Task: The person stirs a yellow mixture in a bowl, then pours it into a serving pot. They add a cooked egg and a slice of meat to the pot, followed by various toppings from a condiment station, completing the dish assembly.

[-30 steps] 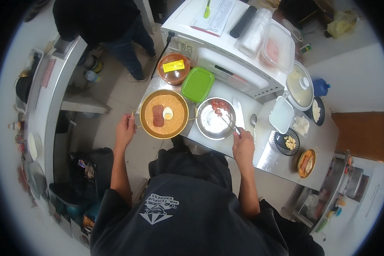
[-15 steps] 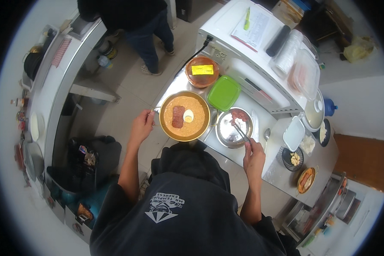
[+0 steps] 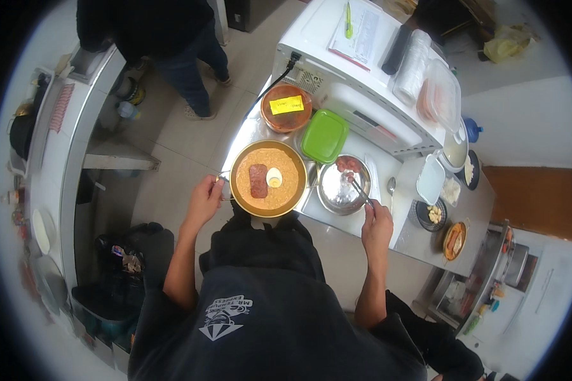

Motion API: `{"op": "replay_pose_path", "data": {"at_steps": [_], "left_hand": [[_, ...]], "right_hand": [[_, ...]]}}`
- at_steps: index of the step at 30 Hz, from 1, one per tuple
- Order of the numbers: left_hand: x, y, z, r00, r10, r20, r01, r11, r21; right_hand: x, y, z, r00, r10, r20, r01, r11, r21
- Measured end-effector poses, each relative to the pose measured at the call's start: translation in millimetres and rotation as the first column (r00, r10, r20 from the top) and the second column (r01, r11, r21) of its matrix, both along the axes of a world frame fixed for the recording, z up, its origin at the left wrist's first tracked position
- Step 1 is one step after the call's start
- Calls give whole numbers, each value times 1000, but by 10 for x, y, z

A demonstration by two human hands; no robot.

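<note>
My left hand (image 3: 206, 194) grips the side handle of a gold pan (image 3: 270, 214), holding it level at the counter's near edge. Thick orange soup (image 3: 288, 190) fills the pan, with a reddish slab of meat (image 3: 258, 181) and half a boiled egg (image 3: 274, 177) side by side in it. In my right hand (image 3: 378, 219) is a pair of metal tongs (image 3: 363, 192). Their tips reach into a round steel bowl (image 3: 334, 195), close to small pink meat pieces (image 3: 347, 164) at its far side. Whether the tips pinch a piece is too small to tell.
Behind the pan stand a green-lidded container (image 3: 325, 136) and an orange tub (image 3: 286, 122). A white microwave-like appliance (image 3: 362, 108) borders the counter. Rightward are a spoon (image 3: 391, 187), a black basket (image 3: 424, 217) and another filled pan (image 3: 462, 244). A person (image 3: 178, 60) stands upper left.
The whole view has shifted slightly, so the counter things sit further left. The tong tips remain in the steel bowl near the meat pieces. My left hand still holds the pan.
</note>
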State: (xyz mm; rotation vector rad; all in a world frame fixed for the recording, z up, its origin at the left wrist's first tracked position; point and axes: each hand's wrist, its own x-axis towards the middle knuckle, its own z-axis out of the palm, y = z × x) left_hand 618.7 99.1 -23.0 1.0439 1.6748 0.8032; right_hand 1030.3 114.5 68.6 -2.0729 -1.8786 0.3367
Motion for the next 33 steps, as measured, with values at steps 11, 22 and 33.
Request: {"op": "replay_pose_path", "data": {"at_steps": [11, 22, 33], "left_hand": [[-332, 199, 33, 963, -260, 74, 265, 961, -74], [-441, 298, 43, 926, -371, 65, 376, 922, -96], [-453, 306, 29, 919, -388, 67, 393, 916, -81]], "right_hand": [[-240, -193, -16, 977, -210, 38, 207, 976, 69], [-424, -279, 63, 936, -350, -43, 352, 935, 43], [-1294, -91, -205, 995, 29, -92, -28, 1000, 13]]}}
